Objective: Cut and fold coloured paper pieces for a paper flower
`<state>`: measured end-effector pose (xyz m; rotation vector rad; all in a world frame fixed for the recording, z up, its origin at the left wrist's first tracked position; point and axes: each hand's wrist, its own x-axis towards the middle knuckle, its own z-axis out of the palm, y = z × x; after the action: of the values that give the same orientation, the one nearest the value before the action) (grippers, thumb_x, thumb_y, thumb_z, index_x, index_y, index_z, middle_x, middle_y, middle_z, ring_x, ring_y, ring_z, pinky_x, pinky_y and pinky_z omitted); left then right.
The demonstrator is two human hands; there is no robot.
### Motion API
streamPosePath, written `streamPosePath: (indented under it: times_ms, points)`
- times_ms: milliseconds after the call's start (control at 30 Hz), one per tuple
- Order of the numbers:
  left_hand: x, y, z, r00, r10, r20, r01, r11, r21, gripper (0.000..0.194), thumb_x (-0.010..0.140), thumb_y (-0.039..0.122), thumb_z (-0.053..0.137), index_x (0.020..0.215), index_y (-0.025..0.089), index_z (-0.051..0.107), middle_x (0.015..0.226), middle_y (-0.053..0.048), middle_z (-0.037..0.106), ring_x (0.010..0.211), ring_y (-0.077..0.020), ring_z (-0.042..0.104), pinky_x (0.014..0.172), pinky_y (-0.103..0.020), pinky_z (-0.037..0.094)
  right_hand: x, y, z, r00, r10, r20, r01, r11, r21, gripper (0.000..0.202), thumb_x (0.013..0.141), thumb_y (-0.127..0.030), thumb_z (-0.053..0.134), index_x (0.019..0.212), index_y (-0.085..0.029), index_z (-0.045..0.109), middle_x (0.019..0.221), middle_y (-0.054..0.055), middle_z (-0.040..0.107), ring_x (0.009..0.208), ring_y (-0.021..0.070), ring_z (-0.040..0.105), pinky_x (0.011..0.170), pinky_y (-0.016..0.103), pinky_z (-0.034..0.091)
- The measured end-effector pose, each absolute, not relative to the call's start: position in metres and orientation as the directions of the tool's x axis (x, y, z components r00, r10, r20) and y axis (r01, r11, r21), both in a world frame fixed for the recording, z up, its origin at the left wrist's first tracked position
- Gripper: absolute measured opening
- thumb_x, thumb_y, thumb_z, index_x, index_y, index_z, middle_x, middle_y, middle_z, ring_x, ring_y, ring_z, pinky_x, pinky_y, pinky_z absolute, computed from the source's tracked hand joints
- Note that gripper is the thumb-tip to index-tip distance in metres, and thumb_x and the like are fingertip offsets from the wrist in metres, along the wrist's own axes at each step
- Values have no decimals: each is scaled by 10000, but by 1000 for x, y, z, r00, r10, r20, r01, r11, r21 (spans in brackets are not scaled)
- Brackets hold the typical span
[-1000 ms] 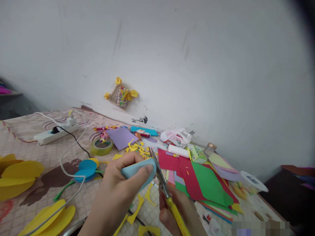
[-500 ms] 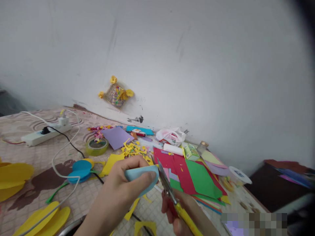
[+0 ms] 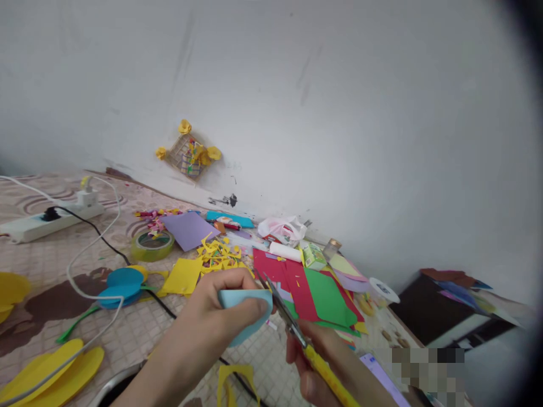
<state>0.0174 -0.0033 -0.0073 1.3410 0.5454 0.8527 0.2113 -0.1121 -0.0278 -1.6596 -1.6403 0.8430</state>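
Light blue paper, folded or layered, is pinched between the thumb and fingers of my left hand. My right hand grips scissors with yellow handles. Their blades are slightly parted and point up and left, with the tips close to the paper's right edge. Beyond my left hand lie yellow paper scraps and a yellow sheet. Red sheets and a green sheet lie past the scissors.
At the left are a power strip with cables, a tape roll, a blue paper shape and yellow paper petals. A phone lies at the right. A decorated frame is against the wall.
The view has shifted right, so the table items appear further left. Both hands still hold the paper and scissors, and the paper is tilted slightly differently.
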Motion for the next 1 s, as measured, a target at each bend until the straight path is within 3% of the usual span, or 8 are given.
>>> streamPosePath:
  times_ms: [200,400,633,800,1000]
  points:
    - [17,-5,-4,585,802,118,-238,31,971,211,660,338,654,568,184,541,522,52,467,501,-95,372,475,-220,281,208,-111,-6,-81,994,-68,682,5,-731,533,754,-719,548,896,-205,538,692,-27,459,542,112,369,482,231,298]
    - [16,-5,-1,594,796,121,-250,40,967,200,658,327,648,568,182,543,518,52,469,493,-92,368,479,-221,284,200,-116,14,-41,993,-112,712,-50,-700,559,782,-747,498,890,-200,533,768,8,494,671,156,454,581,246,364]
    - [16,-6,-1,601,790,123,-255,44,966,204,664,327,652,574,182,540,526,52,464,506,-93,364,484,-223,274,192,-116,17,2,995,-98,677,-74,-733,631,732,-812,486,837,-192,532,756,13,495,671,161,457,575,251,352]
    - [15,-5,-2,607,787,111,-249,55,967,206,669,326,658,578,182,543,531,51,468,509,-94,367,487,-224,269,189,-115,20,21,994,-103,674,-90,-734,670,709,-847,457,810,-188,523,681,-25,439,579,121,375,525,234,320]
    - [15,-5,-2,617,776,127,-276,63,959,197,677,312,660,578,179,552,528,54,469,507,-90,367,489,-218,277,191,-121,16,52,998,20,720,-23,-693,564,770,-767,495,835,-214,579,737,21,529,645,168,492,536,242,384]
